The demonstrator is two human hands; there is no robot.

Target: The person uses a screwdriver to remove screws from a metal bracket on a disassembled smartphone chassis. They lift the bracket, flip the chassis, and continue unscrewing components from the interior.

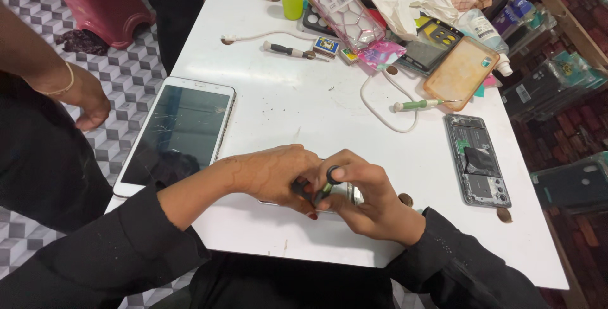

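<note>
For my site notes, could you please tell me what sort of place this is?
Probably a phone repair stall: an opened phone lies on the white table, screwdrivers and phone cases are scattered about, and the hands work a small screwdriver into another device.

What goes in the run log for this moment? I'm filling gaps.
left hand: steadies phone | right hand: holds screwdriver upright on phone | tablet: beside, on table
</note>
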